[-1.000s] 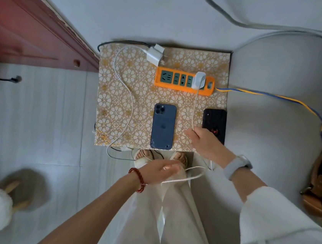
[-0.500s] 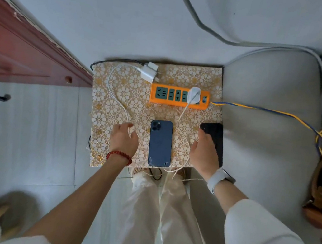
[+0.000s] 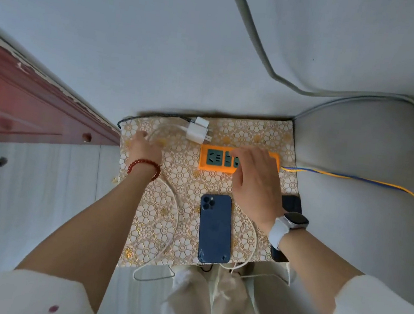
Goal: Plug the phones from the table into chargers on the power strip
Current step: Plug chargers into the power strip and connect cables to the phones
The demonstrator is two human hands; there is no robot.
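The grey upholstered sofa [image 3: 365, 180] fills the 3 o'clock side of the view; a dark red wooden door frame [image 3: 26, 102] runs along the 9 o'clock side. Between them sits the small square table with a gold floral-patterned cloth [image 3: 185, 177].

On the table, toward 12 o'clock, lies the orange plastic power strip with grey sockets [image 3: 216, 158]. Its blue-and-yellow twisted cord [image 3: 353, 177] leads off toward 3 o'clock across the sofa. The right hand [image 3: 254, 183], wearing a white-strapped smartwatch [image 3: 288, 225], covers the right half of the strip; its fingers curl downward, and whether they grasp anything cannot be told.

The blue smartphone lying face down [image 3: 215, 229] occupies the table's 6 o'clock edge, with a white cable [image 3: 253, 242] looping to its lower end. A black phone [image 3: 291, 204] at 4 o'clock is largely hidden by the right wrist.

The white charger adapter [image 3: 198, 131] lies unplugged at 11 o'clock from the strip. The left hand [image 3: 145, 147], with a red bead bracelet [image 3: 145, 166], rests at 9 o'clock, fingers closed around that adapter's white cord [image 3: 165, 129].
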